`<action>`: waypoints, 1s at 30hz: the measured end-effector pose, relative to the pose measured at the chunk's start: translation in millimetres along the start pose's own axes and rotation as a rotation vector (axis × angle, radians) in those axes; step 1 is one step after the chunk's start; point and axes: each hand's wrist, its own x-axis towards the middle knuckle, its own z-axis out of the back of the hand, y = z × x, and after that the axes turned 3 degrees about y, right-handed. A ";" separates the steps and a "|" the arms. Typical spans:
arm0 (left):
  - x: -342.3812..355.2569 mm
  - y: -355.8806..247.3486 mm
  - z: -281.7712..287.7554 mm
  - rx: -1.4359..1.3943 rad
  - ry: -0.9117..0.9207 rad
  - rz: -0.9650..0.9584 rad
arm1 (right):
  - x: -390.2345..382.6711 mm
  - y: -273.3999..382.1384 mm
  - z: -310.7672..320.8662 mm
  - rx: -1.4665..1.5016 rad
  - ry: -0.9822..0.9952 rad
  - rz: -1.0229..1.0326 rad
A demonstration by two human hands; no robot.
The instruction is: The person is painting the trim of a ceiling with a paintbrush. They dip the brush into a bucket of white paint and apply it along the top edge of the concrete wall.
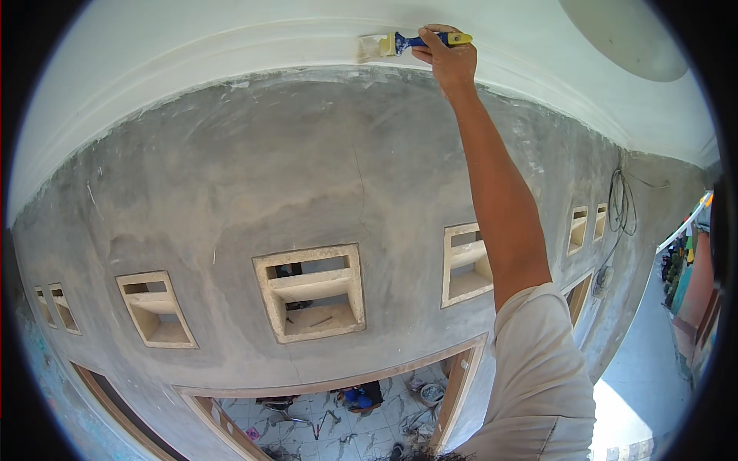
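My right hand (450, 61) is raised high, its fingers wrapped round a paintbrush (430, 40) with a blue and yellow handle. The brush lies almost level, its pale, paint-coated bristles pointing left and touching the white ceiling moulding (307, 48). Just under the moulding runs the ragged, paint-smeared top edge of the bare grey wall (292, 154). A thin crack shows in the plaster below the brush. My left hand is out of the picture.
Several cream vent blocks (310, 293) are set in the wall. Below, a wooden door frame (338, 386) opens onto a tiled floor with tools, a bucket (432, 394) and blue cloth. Coiled cable (621, 203) hangs at right. A round pale shape (626, 38) marks the ceiling.
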 end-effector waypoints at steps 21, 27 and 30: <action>-47.6 -147.0 -6.6 -0.016 -0.196 -0.060 | 45.4 3.7 257.7 -1.405 -0.314 0.415; -50.3 -212.2 -11.5 0.045 -0.227 -0.137 | -23.2 18.2 80.7 -0.840 0.070 0.513; -57.3 -242.4 -17.8 0.075 -0.244 -0.152 | -11.8 33.8 95.7 -0.440 0.086 0.175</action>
